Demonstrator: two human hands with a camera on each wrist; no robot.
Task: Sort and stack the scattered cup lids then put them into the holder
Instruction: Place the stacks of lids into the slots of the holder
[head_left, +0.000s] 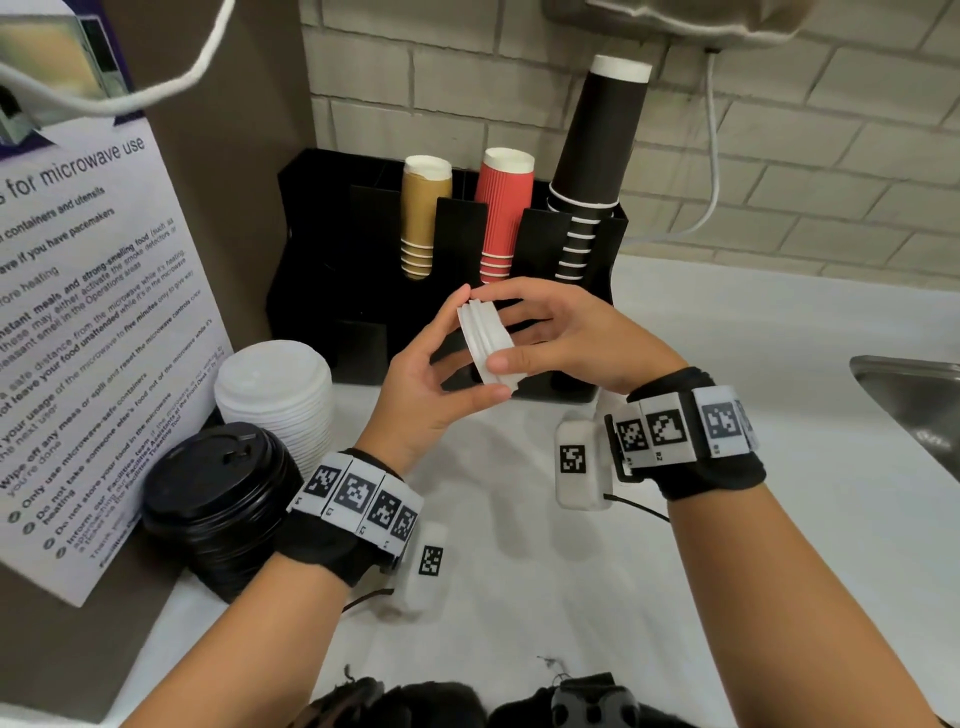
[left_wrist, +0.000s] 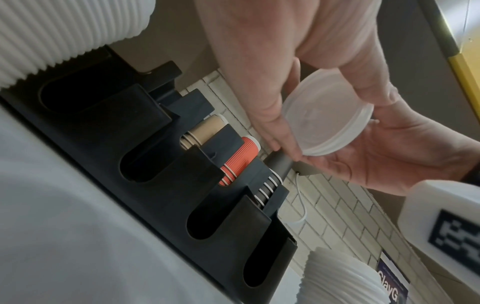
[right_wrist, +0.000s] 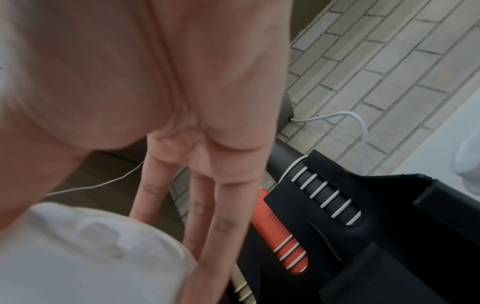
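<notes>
A small stack of white cup lids (head_left: 484, 340) is held on edge in the air in front of the black holder (head_left: 317, 244). My left hand (head_left: 470, 353) grips the stack from the left, fingers on its top and bottom rim. My right hand (head_left: 497, 328) pinches it from the right between thumb and forefinger, with the other fingers straight. In the left wrist view the lids (left_wrist: 327, 115) show their hollow underside between both hands, and the holder's front slots (left_wrist: 145, 158) look dark and hollow. In the right wrist view a blurred lid (right_wrist: 91, 257) sits below my straight fingers (right_wrist: 207, 216).
A tall stack of white lids (head_left: 275, 395) and a stack of black lids (head_left: 218, 499) stand on the white counter at left, by a microwave notice (head_left: 78, 312). Tan (head_left: 423, 218), red (head_left: 501, 213) and black cups (head_left: 592, 156) fill the holder's rear slots. A steel sink (head_left: 914, 400) lies right.
</notes>
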